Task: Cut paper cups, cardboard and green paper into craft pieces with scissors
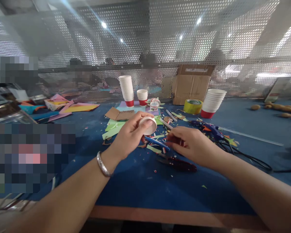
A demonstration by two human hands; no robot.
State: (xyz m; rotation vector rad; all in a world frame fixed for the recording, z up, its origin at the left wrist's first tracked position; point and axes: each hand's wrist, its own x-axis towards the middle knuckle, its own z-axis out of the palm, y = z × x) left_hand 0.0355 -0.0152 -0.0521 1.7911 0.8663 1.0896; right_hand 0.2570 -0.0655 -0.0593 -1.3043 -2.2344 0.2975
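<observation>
Your shallow white paper-cup piece (150, 128), round, rimmed, tilted with its hollow face toward you, held in your left grip (131, 133), a slim blue rod (157, 142) slanting just beside your right grip (190, 141)

Cup piece (149, 128) in left hand (131, 133), before two cup stacks (126, 89); tape roll (189, 107) rightward, before cardboard box (191, 85).

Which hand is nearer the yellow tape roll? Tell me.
Right. The right hand is on the camera's side of the yellow tape roll; the left hand is farther away, to its left.
</observation>
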